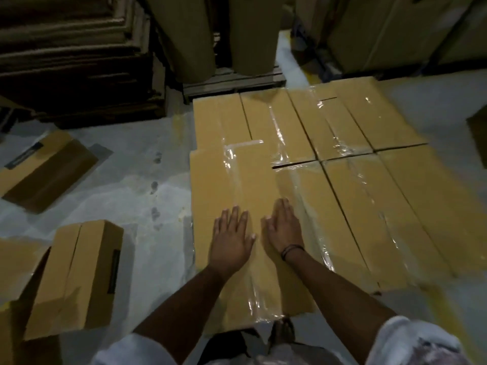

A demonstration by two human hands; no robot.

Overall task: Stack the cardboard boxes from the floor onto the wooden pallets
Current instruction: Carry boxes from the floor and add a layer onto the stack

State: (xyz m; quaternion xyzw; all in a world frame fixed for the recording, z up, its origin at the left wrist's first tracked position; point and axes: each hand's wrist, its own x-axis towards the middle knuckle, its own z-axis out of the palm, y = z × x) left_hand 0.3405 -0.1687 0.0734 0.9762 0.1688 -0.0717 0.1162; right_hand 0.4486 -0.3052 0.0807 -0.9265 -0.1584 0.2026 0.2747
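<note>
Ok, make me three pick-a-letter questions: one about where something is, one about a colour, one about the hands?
1. Where are the loose boxes?
A) in the person's arms
B) on the floor, left of the taped boxes
C) atop the taped boxes

2. What colour is the wristband?
A) dark
B) yellow
C) white

3. How are the left hand and right hand?
A) in fists
B) gripping a flap
C) open and flat

Answers: 1 B, they lie on grey floor; 2 A, the band is dark; 3 C, all fingers are straight.
</note>
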